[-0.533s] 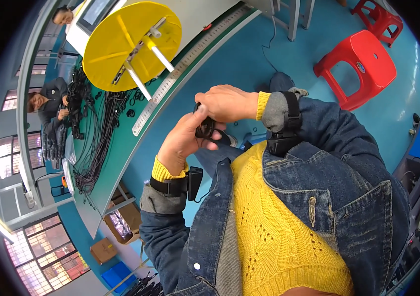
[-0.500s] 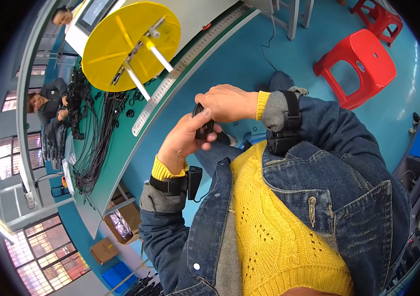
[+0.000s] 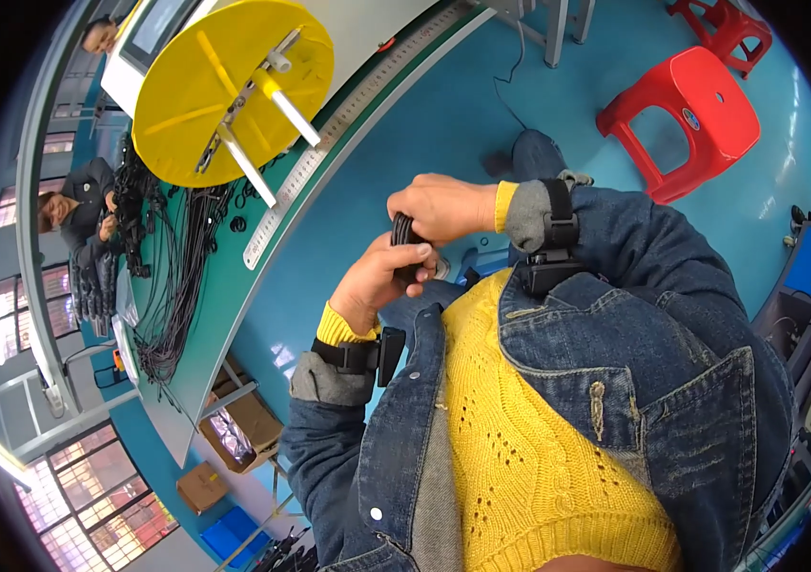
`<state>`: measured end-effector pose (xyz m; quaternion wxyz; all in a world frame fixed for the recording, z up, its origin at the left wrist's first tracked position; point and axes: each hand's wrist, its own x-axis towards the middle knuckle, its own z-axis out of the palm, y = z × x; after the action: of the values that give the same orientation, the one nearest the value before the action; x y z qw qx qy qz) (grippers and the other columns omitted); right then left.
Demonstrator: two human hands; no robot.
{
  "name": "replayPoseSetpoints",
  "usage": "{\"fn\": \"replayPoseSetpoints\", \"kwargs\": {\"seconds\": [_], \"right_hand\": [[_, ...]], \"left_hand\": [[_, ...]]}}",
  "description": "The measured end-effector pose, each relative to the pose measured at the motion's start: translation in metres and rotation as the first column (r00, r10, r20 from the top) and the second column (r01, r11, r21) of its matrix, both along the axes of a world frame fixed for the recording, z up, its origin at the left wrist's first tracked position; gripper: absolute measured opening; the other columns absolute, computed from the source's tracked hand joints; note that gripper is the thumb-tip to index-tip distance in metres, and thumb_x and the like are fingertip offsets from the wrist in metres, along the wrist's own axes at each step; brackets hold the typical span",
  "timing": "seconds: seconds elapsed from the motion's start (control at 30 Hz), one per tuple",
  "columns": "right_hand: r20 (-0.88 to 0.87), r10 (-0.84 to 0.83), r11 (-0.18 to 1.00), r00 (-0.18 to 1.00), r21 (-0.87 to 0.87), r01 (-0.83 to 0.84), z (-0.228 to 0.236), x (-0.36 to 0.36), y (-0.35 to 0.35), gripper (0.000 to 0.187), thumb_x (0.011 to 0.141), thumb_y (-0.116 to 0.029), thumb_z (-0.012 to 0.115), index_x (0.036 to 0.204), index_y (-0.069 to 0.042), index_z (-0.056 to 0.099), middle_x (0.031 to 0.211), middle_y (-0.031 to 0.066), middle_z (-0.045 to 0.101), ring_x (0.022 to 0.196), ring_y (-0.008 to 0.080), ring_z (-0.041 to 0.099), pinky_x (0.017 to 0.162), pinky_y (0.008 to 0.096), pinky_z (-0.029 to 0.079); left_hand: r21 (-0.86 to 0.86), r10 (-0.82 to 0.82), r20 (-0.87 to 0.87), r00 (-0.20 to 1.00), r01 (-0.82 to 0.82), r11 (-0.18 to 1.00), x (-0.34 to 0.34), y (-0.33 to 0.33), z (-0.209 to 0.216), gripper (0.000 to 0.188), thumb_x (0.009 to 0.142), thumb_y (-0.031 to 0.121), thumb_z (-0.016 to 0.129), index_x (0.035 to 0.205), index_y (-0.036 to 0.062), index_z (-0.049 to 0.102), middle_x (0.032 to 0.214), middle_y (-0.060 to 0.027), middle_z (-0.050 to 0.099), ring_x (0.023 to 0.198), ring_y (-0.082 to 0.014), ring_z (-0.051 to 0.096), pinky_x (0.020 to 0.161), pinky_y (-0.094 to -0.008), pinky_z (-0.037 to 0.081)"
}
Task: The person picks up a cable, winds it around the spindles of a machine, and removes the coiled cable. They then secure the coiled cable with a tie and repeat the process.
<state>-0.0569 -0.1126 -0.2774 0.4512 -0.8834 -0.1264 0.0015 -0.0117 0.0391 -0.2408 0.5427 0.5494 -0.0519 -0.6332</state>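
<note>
Between my two hands, in front of my chest and off the table, is a small coil of black cable [image 3: 405,232]. My left hand [image 3: 381,270] is closed around its lower part, thumb laid across the loops. My right hand [image 3: 443,208] grips its upper end, fingers curled inward; what its fingertips do is partly hidden behind the knuckles. Ahead and to the left stands a yellow winding disc [image 3: 234,91] with two white pegs pointing toward me. Beside it, a bundle of long black cables [image 3: 181,296] lies along the green table.
A metal ruler [image 3: 329,138] runs along the edge of the green table [image 3: 197,348]. Red stools [image 3: 687,119] stand on the blue floor at the right. A person in dark clothing [image 3: 86,205] handles black cables across the table. Cardboard boxes [image 3: 203,486] sit at lower left.
My hands and the coil have shifted slightly right. The coil has turned, so its loops now show more from the edge. The disc and table appear further left in view.
</note>
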Motion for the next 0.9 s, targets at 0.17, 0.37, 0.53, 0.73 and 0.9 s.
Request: {"fn": "replayPoseSetpoints", "kwargs": {"seconds": [0.17,0.37,0.53,0.73,0.9], "right_hand": [[0.182,0.019,0.964,0.983,-0.265,0.030,-0.011,0.000,0.002,0.016,0.066,-0.014,0.058,0.077,-0.003,0.054,0.067,0.0160,0.060,0.061,0.0356,0.058,0.054,0.0438,0.045],[0.114,-0.085,0.967,0.990,-0.231,0.109,0.000,-0.012,-0.006,0.016,0.067,-0.017,0.057,0.077,-0.004,0.056,0.070,0.0169,0.061,0.066,0.0346,0.060,0.057,0.0439,0.047],[0.315,-0.017,0.990,0.949,-0.126,0.060,-0.001,-0.017,-0.035,0.017,0.070,-0.019,0.057,0.078,-0.004,0.055,0.071,0.0136,0.060,0.068,0.0328,0.060,0.056,0.0415,0.046],[0.240,0.016,0.972,0.971,0.222,-0.071,0.035,-0.042,-0.126,0.017,0.070,-0.017,0.067,0.077,-0.004,0.059,0.070,0.0075,0.059,0.060,0.0188,0.057,0.053,0.0298,0.045],[0.192,-0.672,0.740,0.716,0.232,0.632,0.036,-0.010,-0.270,0.018,0.071,-0.020,0.060,0.068,-0.003,0.063,0.057,0.0100,0.059,0.054,0.0141,0.056,0.053,0.0304,0.044]], "left_hand": [[0.196,-0.100,0.106,0.989,0.077,0.977,-0.003,-0.003,-0.006,0.010,0.078,0.011,0.054,0.082,0.0032,0.049,0.067,-0.0028,0.048,0.055,-0.0105,0.044,0.040,-0.0214,0.031],[0.152,0.041,0.126,0.991,-0.060,0.987,-0.009,-0.007,-0.033,0.005,0.078,0.007,0.049,0.076,0.0057,0.045,0.064,-0.0017,0.044,0.053,-0.0100,0.039,0.040,-0.0224,0.026],[0.090,0.173,0.090,0.981,-0.181,0.979,-0.022,-0.022,-0.031,0.007,0.077,0.007,0.050,0.074,0.0064,0.044,0.064,-0.0018,0.041,0.052,-0.0095,0.036,0.040,-0.0214,0.025],[-0.041,0.069,-0.047,0.996,-0.071,0.997,-0.021,-0.047,-0.010,0.007,0.077,0.007,0.051,0.079,0.0062,0.044,0.065,-0.0027,0.040,0.054,-0.0101,0.038,0.040,-0.0212,0.026],[-0.120,0.060,0.009,0.998,-0.059,0.991,-0.023,-0.060,-0.004,0.011,0.076,0.007,0.052,0.084,0.0069,0.044,0.065,-0.0025,0.037,0.055,-0.0104,0.037,0.040,-0.0205,0.027]]}}
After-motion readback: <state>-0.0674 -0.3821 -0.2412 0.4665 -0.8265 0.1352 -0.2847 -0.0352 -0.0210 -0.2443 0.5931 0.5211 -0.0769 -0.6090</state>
